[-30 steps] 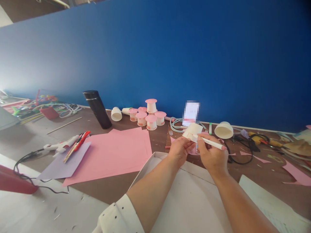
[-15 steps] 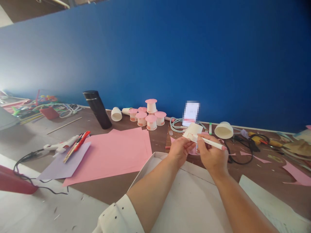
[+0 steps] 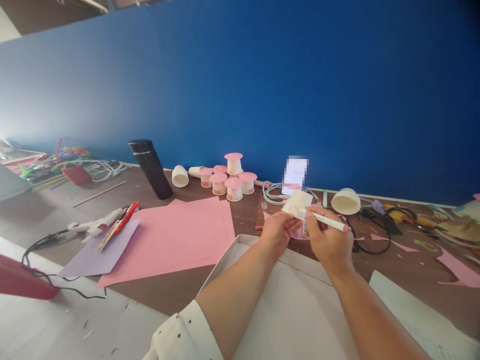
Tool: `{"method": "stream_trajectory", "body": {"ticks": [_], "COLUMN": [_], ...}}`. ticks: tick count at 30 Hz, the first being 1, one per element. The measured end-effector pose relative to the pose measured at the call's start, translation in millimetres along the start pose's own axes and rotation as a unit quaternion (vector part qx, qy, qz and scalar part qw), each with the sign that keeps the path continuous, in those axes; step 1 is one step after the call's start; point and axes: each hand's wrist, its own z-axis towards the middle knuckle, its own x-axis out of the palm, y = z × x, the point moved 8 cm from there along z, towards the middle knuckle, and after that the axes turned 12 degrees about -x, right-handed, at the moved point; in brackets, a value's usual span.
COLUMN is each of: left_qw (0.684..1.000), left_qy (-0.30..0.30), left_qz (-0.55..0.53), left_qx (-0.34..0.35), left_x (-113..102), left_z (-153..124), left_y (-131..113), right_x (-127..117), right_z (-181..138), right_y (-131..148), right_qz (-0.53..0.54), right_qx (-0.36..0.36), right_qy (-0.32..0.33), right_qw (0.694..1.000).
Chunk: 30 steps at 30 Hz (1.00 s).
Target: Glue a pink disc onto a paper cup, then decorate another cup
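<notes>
My left hand (image 3: pixel 278 232) is closed around the lower part of a white paper cup (image 3: pixel 299 201), which it holds tilted above the table. A white marker (image 3: pixel 330 221) with a pink end sits in the grip of my right hand (image 3: pixel 330 245). The marker's tip is at the cup's side, where faint pinkish lines show. Pink paper lies partly hidden beneath both hands. Several paper cups with round pink tops (image 3: pixel 234 190) stand grouped to the left, one of them raised on the others.
Pink sheets (image 3: pixel 180 235) lie at left with a lilac sheet (image 3: pixel 108 255), a red cutter (image 3: pixel 125 218) and a glue gun (image 3: pixel 95 225). Behind are a black bottle (image 3: pixel 152 170), a phone (image 3: pixel 295 175) and a loose cup (image 3: pixel 345 201). A white box lid (image 3: pixel 292 310) sits under my forearms.
</notes>
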Motion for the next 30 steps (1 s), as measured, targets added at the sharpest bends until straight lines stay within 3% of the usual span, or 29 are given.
{"method": "stream_trajectory", "body": {"ticks": [30], "left_qw": [1.000], "left_qy": [-0.003], "left_qz": [-0.005], "left_qx": [0.000], "left_x": [-0.1], "left_z": [0.3], "left_y": [0.3], "right_x": [-0.8], "right_z": [0.2], "right_y": [2.7], "right_qz": [-0.004], "right_qx": [-0.014], "right_qy": [-0.011], "right_qw": [1.000]}}
